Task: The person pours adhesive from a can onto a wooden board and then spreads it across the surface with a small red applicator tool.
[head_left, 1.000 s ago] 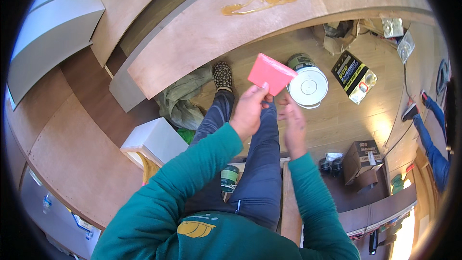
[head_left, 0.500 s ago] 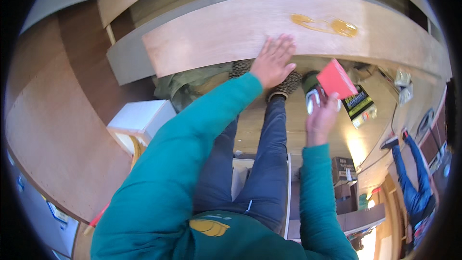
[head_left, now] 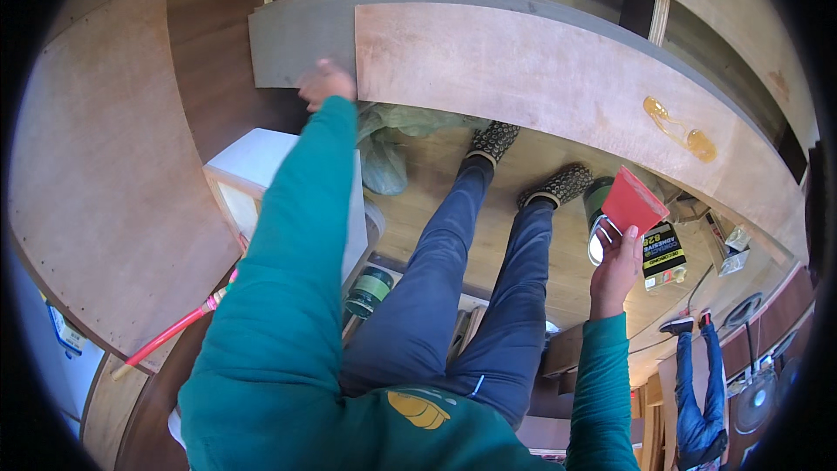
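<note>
My right hand [head_left: 617,272] grips a flat red rectangular spreader [head_left: 633,201] by its lower edge, above the floor near the long board. A long pale pinkish wood board [head_left: 514,61] lies across in front of me, on a grey panel [head_left: 301,44] that sticks out past its left end. Two joined patches of amber glue [head_left: 697,145] sit on the board's right part. My left hand [head_left: 327,85] is at the board's left end, over the grey panel's near edge. Motion smears its fingers, and whether it touches is unclear.
Below the board stand a green can [head_left: 598,196] and a black-and-yellow adhesive tin [head_left: 664,255]. A white box [head_left: 253,155] is at my left, near a red-handled brush [head_left: 174,331]. Another green can [head_left: 370,290] is beside my leg. A person in jeans [head_left: 697,384] is at right.
My left hand has left the middle of the board and moved to its left end. The view has shifted left, and my right hand still holds the red spreader.
</note>
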A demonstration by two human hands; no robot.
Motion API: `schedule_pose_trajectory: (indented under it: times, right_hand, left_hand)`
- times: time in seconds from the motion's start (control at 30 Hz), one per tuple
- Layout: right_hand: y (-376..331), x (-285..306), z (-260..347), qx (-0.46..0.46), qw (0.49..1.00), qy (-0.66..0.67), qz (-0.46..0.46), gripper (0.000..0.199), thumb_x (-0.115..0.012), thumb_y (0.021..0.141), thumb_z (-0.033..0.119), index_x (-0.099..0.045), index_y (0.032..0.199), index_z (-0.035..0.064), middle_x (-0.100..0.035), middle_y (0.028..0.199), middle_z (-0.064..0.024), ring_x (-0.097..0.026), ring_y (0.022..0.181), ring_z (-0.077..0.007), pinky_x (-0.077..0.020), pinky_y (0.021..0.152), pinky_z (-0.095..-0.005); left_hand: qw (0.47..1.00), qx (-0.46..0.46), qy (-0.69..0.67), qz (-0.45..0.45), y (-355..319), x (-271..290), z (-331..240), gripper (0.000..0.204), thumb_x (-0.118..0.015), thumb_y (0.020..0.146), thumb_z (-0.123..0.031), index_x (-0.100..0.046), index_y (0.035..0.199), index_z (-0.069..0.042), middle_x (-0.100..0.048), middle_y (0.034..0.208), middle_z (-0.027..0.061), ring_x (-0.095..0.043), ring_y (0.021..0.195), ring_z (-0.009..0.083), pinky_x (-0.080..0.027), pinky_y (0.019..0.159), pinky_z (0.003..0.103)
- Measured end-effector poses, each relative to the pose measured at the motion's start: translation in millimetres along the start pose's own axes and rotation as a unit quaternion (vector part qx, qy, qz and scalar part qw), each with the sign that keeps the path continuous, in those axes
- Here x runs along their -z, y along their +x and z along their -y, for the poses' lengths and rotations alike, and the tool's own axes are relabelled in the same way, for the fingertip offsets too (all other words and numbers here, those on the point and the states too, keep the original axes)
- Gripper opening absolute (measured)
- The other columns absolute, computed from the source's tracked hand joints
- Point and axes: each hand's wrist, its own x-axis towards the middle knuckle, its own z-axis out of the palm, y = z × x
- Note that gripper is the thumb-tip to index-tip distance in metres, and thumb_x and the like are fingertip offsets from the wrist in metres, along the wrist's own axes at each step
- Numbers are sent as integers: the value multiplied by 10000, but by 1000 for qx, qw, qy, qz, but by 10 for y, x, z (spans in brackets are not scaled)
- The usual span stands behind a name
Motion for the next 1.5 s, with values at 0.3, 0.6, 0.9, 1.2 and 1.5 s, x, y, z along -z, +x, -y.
schedule_pose_trajectory:
  times: [0.3, 0.6, 0.9, 1.2, 1.5]
  right_hand:
    - [-164, -441, 339, 30, 999, 23, 17, 283, -573, 1036, 130, -574, 1287, -1, -685, 1162, -137, -692, 974, -217, -568, 837, -324]
    - [-460, -508, 648, 25, 997, 51, 45, 327, -607, 964, 81, -572, 1282, 15, -674, 1175, -111, -681, 1034, -216, -600, 830, -380]
    - [-269, -280, 519, -107, 968, 203, 101, 462, -528, 1025, 179, -403, 1439, 18, -659, 1244, -228, -741, 937, -386, -675, 694, -438]
    - [19, 638, 596, -59, 982, 181, 2, 436, -485, 1092, 320, -431, 1431, 51, -635, 1289, -204, -739, 971, -369, -662, 742, -417]
    - [837, 1539, 496, 63, 994, -33, -78, 432, -491, 1077, 127, -483, 1509, 111, -543, 1439, -99, -646, 1143, -229, -588, 886, -355]
  left_hand:
    - [818, -566, -28, 97, -834, 26, -1192, 600, -443, 1047, -427, -385, 1573, -144, -228, 1693, 105, -162, 1575, 267, -91, 1284, 468]
    - [970, -214, 85, -76, 598, 112, -402, 707, -382, 1061, -497, -235, 1632, -105, -130, 1716, 136, -115, 1585, 328, -85, 1270, 526]
    - [848, -524, -80, -5, -798, -261, -1400, 704, -414, 1046, -512, -257, 1627, -147, -144, 1717, 118, -143, 1579, 313, -58, 1255, 567]
    - [888, -454, -74, -21, -2261, -993, -3051, 682, -388, 1033, -539, -305, 1616, -193, -161, 1719, 85, -103, 1587, 287, 15, 1244, 585]
    - [894, -442, 0, -78, -2309, -1032, -3068, 700, -420, 1003, -552, -336, 1599, -194, -244, 1689, 77, -154, 1573, 286, -16, 1248, 594]
